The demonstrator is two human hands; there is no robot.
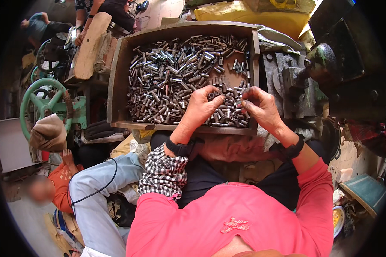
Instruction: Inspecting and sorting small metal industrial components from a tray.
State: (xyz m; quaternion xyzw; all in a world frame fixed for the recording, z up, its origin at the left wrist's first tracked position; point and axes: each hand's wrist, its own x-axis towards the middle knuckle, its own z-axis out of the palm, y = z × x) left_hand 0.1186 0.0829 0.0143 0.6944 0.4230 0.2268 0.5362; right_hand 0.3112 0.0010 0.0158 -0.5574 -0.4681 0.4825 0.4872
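A shallow wooden tray (114, 85) in front of me holds a heap of short metal tubes (167, 70), thickest at the left and middle. My left hand (200, 107) is over the tray's near right part, its fingers closed round a few small metal tubes (213, 95) whose round ends show. To its right, my right hand (263, 108) hovers at the tray's right wall, with thumb and fingertips pinched together. Whatever may be between those fingertips is too small to make out. Loose tubes lie under and between both hands.
A green handwheel (45, 103) with a brown cloth (48, 132) on it stands at the left. Dark machinery (336, 64) rises close on the right. A seated person's leg in light jeans (96, 184) is near my left side. Other people are at the upper left.
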